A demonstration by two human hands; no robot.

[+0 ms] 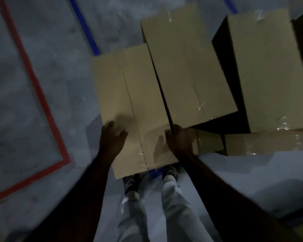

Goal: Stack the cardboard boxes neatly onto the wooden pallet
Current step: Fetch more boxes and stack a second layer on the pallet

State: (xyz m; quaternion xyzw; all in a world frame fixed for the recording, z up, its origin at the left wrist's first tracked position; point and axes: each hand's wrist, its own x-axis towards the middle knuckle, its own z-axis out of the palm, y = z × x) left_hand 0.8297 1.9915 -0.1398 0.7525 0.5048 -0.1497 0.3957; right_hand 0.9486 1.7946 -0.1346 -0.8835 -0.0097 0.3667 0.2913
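left grip (113,137) holds box (129,95) at left edge | right grip (179,139) clasps right edge | box over the feet (170,172), just beside second box (187,67) on its right | red tape (47,109) on floor (16,84)

Place: a warehouse or storage bay, by the look of it from where I stand.
Floor: bare grey concrete floor (24,84), mottled and scuffed.
Markings: a red tape (44,102) line that turns a corner to frame a zone, and a blue tape (85,27) line further off (both stuck flat to the concrete).
Goods: plain brown cardboard boxes (187,67), much alike, grouped close together at differing heights.
Sealing: clear packing tape (283,123) glinting along the closed flaps.
Light: dim and bluish.
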